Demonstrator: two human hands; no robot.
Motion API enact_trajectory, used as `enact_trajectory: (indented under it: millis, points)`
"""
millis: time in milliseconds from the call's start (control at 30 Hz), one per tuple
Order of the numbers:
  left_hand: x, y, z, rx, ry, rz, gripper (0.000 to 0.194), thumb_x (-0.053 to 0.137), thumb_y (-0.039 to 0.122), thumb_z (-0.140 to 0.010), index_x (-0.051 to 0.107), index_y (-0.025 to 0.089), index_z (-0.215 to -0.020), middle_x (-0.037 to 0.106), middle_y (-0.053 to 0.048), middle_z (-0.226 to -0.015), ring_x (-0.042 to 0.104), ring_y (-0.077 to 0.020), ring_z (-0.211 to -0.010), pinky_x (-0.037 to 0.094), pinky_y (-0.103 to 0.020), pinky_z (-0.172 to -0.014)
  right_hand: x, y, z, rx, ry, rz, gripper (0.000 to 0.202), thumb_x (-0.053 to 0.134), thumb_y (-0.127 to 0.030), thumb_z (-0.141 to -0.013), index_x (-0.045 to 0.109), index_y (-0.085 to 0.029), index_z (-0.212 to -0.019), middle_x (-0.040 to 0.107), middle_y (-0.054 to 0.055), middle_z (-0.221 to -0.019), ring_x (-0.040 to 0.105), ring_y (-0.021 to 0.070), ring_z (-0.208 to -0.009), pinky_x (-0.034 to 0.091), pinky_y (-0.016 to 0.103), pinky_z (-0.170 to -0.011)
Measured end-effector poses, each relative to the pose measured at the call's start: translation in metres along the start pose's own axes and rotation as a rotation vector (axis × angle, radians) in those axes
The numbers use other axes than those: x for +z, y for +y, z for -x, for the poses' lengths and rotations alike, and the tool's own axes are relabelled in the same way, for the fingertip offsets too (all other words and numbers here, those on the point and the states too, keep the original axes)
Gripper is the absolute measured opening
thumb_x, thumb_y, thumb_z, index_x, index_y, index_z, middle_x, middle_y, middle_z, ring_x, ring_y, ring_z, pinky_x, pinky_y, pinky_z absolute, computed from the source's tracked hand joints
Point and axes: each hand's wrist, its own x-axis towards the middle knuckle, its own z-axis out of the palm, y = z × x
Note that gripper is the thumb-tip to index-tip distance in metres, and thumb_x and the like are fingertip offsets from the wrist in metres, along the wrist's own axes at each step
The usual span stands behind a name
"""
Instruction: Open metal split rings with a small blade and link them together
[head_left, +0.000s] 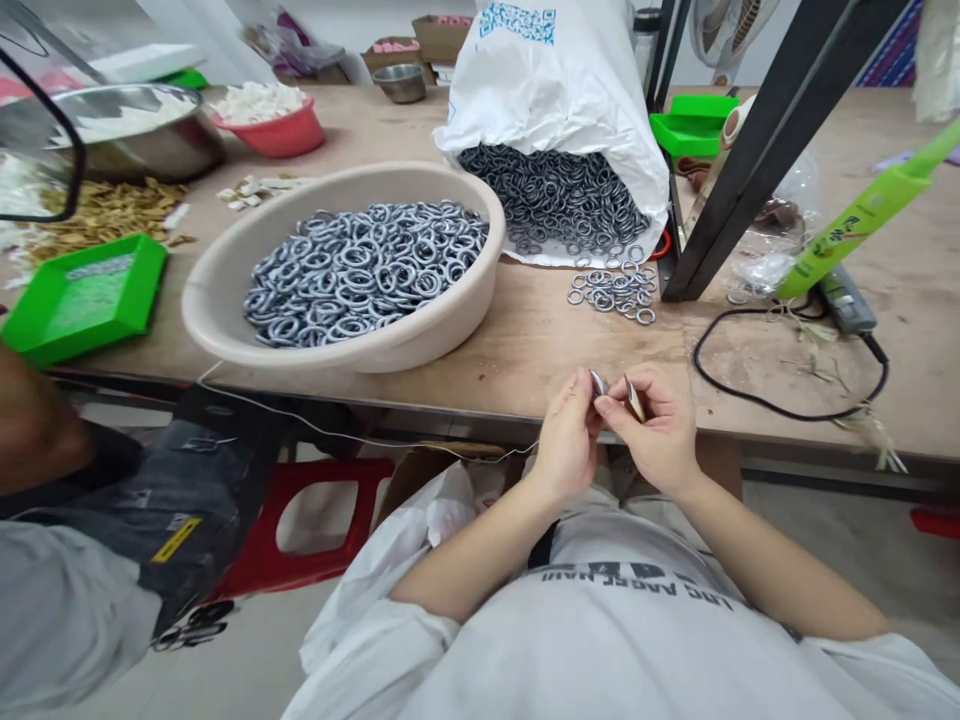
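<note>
Both my hands meet just off the front edge of the table. My left hand [566, 432] is closed, pinching a grey ring [597, 383] between thumb and fingers. Against the same ring, the thumb of my right hand [664, 430] presses from the other side. Its curled fingers hold a small pointed blade-like tool [635, 400], partly hidden in the palm. A pile of loose grey rings [615, 292] lies on the table beyond. To the left stands a beige basin [217, 335] full of such rings.
A white sack [547, 90] spills more rings behind the basin. A black metal post [750, 160] rises at right, near a cable [780, 408] and a green stick-like object [855, 225]. A green tray [142, 300] sits at left. Another person's arm [37, 425] is at far left.
</note>
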Motion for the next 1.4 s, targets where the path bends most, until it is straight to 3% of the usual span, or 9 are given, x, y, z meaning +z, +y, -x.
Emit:
enact_trajectory:
  millis: [167,300,433,533,767,1000,1133,1233,1400]
  points:
    - [-0.010,0.004,0.007,0.048,-0.111,-0.166,0.040,0.066,0.053,-0.085,0.053,0.017,-0.072,0.040,0.004,-0.063,0.034,-0.0083,-0.057,0.030,-0.023,-0.053,-0.005,-0.009,-0.006,0.181,-0.154,-0.179,0.031,0.080,-0.035,-0.078,0.069,-0.026,-0.105,0.064,0.002,-0.092,0.060,0.0151,-0.077,0.054,0.029,-0.067]
    - [-0.015,0.004,0.008,0.097,-0.236,-0.293,0.049,0.057,0.061,-0.088,0.050,0.017,-0.066,0.036,0.003,-0.056,0.032,-0.0095,-0.054,0.029,-0.026,-0.054,-0.009,-0.016,-0.020,0.363,-0.300,-0.325,0.028,0.075,-0.049,-0.081,0.066,-0.023,-0.083,0.062,-0.001,-0.066,0.057,0.0150,-0.054,0.052,0.031,-0.054]
    - [-0.019,0.008,0.008,0.120,-0.272,-0.330,0.052,0.051,0.061,-0.092,0.047,0.018,-0.062,0.037,0.003,-0.056,0.033,-0.0100,-0.055,0.030,-0.027,-0.056,-0.020,-0.024,-0.020,0.114,-0.286,0.021,0.028,0.069,-0.050,-0.086,0.067,-0.022,-0.084,0.062,0.001,-0.071,0.057,0.0164,-0.064,0.045,0.030,-0.060]
    - [-0.020,0.011,0.008,0.115,-0.221,-0.326,0.052,0.056,0.062,-0.089,0.049,0.017,-0.063,0.039,0.002,-0.058,0.033,-0.0099,-0.056,0.029,-0.026,-0.056,-0.027,-0.031,-0.012,-0.098,-0.382,0.321,0.031,0.056,-0.045,-0.096,0.063,-0.021,-0.078,0.058,0.002,-0.070,0.051,0.0157,-0.066,0.038,0.030,-0.062]
    - [-0.021,0.012,0.007,0.117,-0.207,-0.320,0.049,0.058,0.060,-0.087,0.050,0.018,-0.066,0.038,0.002,-0.060,0.033,-0.0102,-0.057,0.028,-0.026,-0.055,-0.025,-0.035,-0.003,-0.197,-0.447,0.465,0.039,0.051,-0.041,-0.099,0.050,-0.020,-0.065,0.044,-0.002,-0.062,0.042,0.0124,-0.059,0.029,0.029,-0.058]
    - [-0.022,0.018,0.015,0.042,-0.382,-0.393,0.053,0.056,0.063,-0.088,0.053,0.017,-0.062,0.046,0.000,-0.056,0.041,-0.0109,-0.055,0.034,-0.027,-0.057,-0.040,0.006,-0.042,0.003,-0.267,0.512,0.048,0.043,-0.052,-0.100,0.053,-0.019,-0.066,0.048,-0.002,-0.059,0.046,0.0129,-0.059,0.031,0.027,-0.057]
    - [-0.026,0.021,0.010,-0.002,-0.323,-0.357,0.045,0.062,0.058,-0.086,0.062,0.015,-0.072,0.062,-0.003,-0.064,0.055,-0.0119,-0.058,0.045,-0.026,-0.061,-0.057,0.035,-0.097,-0.015,-0.109,0.832,0.031,0.064,-0.050,-0.089,0.067,-0.020,-0.090,0.063,0.004,-0.083,0.052,0.0162,-0.070,0.031,0.029,-0.063]
    - [-0.030,0.023,0.001,-0.040,-0.261,-0.317,0.039,0.069,0.053,-0.083,0.071,0.013,-0.086,0.071,-0.008,-0.079,0.064,-0.0141,-0.070,0.053,-0.027,-0.070,-0.062,0.048,-0.127,0.012,-0.056,0.917,0.025,0.081,-0.037,-0.076,0.066,-0.017,-0.080,0.059,0.005,-0.080,0.047,0.0137,-0.068,0.027,0.030,-0.064]
    - [-0.038,0.028,-0.015,-0.141,-0.144,-0.168,0.036,0.073,0.040,-0.081,0.069,0.014,-0.105,0.068,-0.004,-0.083,0.063,-0.0112,-0.070,0.057,-0.026,-0.070,-0.056,0.045,-0.125,0.033,-0.105,0.817,0.024,0.071,-0.033,-0.085,0.061,-0.017,-0.070,0.055,0.000,-0.066,0.047,0.0122,-0.064,0.031,0.029,-0.063]
